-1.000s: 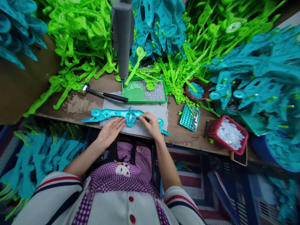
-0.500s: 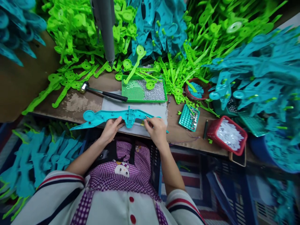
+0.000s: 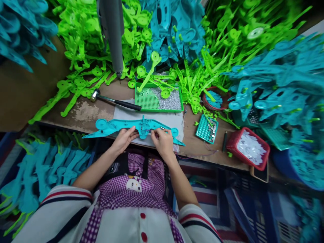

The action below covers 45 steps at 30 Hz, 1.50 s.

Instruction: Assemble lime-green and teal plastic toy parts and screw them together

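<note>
A long blue plastic part lies crosswise on a white cloth near the bench's front edge. My left hand rests at its front side, left of the upright centre piece, fingers loosely spread and seemingly only touching the part. Right of the centre piece, my right hand has its fingers pinched together over the part. Whatever small thing it holds is hidden by the fingers. A hammer with a black handle lies behind the part, beside a green tray of small silvery pieces.
A grey powered tool hangs above the bench. Green parts and blue parts are heaped behind and at right. A small teal tray and a red box of white pieces stand at right.
My right hand has moved left along the blue part towards its centre piece, uncovering the right end. The fingers of my left hand have loosened. The whole view has shifted slightly.
</note>
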### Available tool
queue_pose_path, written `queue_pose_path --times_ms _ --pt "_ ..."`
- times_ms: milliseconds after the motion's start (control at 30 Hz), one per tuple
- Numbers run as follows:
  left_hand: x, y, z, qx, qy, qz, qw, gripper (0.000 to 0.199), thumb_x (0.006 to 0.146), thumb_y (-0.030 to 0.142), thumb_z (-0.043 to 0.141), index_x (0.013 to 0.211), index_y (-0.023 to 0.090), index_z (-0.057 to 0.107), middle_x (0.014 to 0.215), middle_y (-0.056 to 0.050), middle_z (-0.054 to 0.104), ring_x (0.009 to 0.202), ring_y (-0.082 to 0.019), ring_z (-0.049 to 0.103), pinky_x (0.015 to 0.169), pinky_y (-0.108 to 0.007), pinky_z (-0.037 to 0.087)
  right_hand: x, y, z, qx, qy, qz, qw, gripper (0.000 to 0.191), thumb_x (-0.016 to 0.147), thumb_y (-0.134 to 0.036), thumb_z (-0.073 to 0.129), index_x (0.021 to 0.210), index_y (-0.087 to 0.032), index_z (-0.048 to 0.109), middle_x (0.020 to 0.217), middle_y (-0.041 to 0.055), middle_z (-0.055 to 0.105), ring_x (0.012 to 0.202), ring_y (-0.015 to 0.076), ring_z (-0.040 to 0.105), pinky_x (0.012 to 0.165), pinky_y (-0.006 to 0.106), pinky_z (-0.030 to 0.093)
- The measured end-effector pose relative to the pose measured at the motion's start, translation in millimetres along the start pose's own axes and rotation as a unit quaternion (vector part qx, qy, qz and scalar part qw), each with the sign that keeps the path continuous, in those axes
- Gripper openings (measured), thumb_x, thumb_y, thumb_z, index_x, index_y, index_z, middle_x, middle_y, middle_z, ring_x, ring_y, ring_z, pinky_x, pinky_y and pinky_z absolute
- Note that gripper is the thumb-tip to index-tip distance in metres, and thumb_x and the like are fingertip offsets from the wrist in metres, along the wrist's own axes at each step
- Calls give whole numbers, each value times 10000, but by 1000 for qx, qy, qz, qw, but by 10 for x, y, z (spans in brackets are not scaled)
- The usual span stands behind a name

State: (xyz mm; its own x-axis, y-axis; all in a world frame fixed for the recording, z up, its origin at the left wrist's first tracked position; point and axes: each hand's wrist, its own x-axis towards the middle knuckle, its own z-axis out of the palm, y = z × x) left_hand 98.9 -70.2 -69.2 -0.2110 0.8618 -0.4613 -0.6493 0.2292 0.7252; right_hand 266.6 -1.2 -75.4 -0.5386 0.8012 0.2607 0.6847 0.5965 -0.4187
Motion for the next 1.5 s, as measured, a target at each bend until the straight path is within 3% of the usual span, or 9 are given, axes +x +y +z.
queue_pose_path --times_ms 233,500,767,900,1133,1267,1367,1433,1500 --pt "28 -6 -8 -10 10 -14 1000 360 632 423 855 804 136 723 848 -100 768 879 -244 728 864 -364 561 30 4 12 3 -33 35 999 245 931 -275 470 724 -220 591 602 -2 652 643 166 578 821 310 346" --pt "38 3 -20 -13 17 -33 999 309 670 382 829 809 128 723 875 -123 765 936 -265 718 869 -376 556 50 2 -38 0 -78 44 996 210 930 -246 443 764 -220 570 616 0 664 672 182 599 826 314 336" --pt "29 0 -54 10 -35 -13 999 333 683 390 821 876 131 738 962 -124 765 1040 -294 692 949 -424 531 85 -116 -139 -51 -161 15 985 267 1002 -262 388 836 -196 586 807 41 744 751 183 636 864 334 275" --pt "41 -12 -64 24 -49 -10 998 340 695 409 812 874 127 749 982 -127 762 1063 -299 682 952 -424 526 133 -257 -203 -112 -162 -8 980 266 1006 -242 376 898 -189 613 832 70 757 751 197 636 850 350 243" --pt "208 49 -177 85 -70 -61 992 300 689 413 827 776 143 731 809 -99 752 768 -204 710 805 -341 566 342 -344 -217 -162 -197 -22 967 241 980 -173 399 966 -181 639 850 93 759 758 203 654 798 360 220" --pt "252 239 -282 282 -152 -78 944 309 742 473 763 709 169 719 670 -79 708 542 -162 630 557 -278 495 392 -291 -162 -162 -230 -10 959 247 993 -199 389 1026 -190 634 879 90 770 749 209 662 762 358 218" --pt "242 404 -265 459 -157 56 873 274 795 457 696 720 195 730 661 -49 676 553 -159 578 583 -283 447 392 -270 -122 -159 -240 -4 958 256 1003 -212 377 1040 -193 630 901 95 775 754 213 669 758 357 223" --pt "269 472 -211 541 -124 172 814 204 804 413 684 793 217 741 753 -42 671 700 -191 595 708 -305 453 390 -262 -106 -152 -234 -5 960 245 1001 -213 385 1038 -193 626 904 100 776 758 213 672 756 355 229" --pt "336 491 -148 597 -107 229 761 164 799 378 689 810 220 731 823 -50 648 834 -228 591 824 -336 439 394 -262 -99 -145 -231 -4 962 235 997 -213 394 1028 -192 626 905 109 776 756 216 675 754 354 236"
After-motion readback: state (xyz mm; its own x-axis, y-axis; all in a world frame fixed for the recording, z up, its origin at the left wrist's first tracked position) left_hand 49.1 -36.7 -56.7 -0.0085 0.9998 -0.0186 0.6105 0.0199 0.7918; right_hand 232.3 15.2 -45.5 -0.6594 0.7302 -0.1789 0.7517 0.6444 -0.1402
